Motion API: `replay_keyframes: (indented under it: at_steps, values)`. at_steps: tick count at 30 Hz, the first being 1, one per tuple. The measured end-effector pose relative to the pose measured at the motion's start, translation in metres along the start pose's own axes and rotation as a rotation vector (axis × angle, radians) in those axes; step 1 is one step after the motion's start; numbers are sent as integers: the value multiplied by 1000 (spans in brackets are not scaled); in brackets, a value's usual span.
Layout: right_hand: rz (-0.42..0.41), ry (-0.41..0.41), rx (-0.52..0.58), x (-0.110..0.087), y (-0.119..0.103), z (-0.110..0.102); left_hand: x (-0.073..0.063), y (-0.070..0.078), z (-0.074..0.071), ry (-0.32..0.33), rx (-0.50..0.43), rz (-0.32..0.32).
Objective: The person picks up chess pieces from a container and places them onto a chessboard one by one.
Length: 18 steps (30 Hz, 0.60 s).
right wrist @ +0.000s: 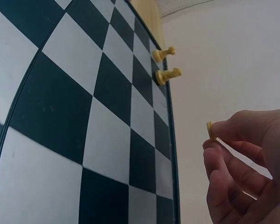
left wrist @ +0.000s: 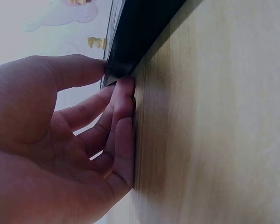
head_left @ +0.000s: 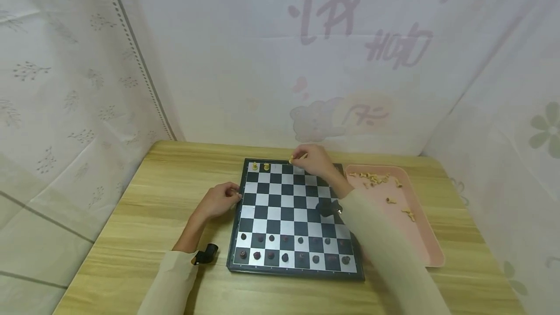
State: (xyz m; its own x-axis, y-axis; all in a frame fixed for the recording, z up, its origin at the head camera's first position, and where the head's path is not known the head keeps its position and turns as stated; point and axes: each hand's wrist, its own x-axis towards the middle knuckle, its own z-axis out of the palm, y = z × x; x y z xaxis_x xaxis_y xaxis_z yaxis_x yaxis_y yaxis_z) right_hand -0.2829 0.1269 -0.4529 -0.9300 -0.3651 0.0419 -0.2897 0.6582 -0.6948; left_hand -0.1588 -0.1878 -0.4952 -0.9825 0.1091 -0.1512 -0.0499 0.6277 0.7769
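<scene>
A black-and-white chessboard (head_left: 280, 208) lies on the table. My left hand (head_left: 220, 199) is at its left edge; in the left wrist view the thumb (left wrist: 79, 72) presses the edge while the fingertips meet the side below. Over the far edge, my right hand (head_left: 312, 159) pinches a small pale yellow chess piece (right wrist: 211, 131) between thumb and fingers. Its round base shows and the rest is hidden by the hand. Two yellow pieces stand in the far left corner: a small one (head_left: 255, 165) on the corner square and a knight (right wrist: 168, 75) beside it.
Dark chess pieces (head_left: 285, 257) stand in two rows along the board's near side. A pink tray (head_left: 395, 227) right of the board holds several loose yellow pieces (head_left: 375, 179), partly behind the right sleeve. Patterned cloth (head_left: 245, 62) hangs behind the wooden table (head_left: 144, 218).
</scene>
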Motion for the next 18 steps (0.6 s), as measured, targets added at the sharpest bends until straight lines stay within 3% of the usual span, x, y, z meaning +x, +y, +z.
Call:
replay_keyframes:
  at_steps: [18]
  values:
    - [-19, -80, -65, 18, -13, 28, 0, 1, -1, 5, -14, 24]
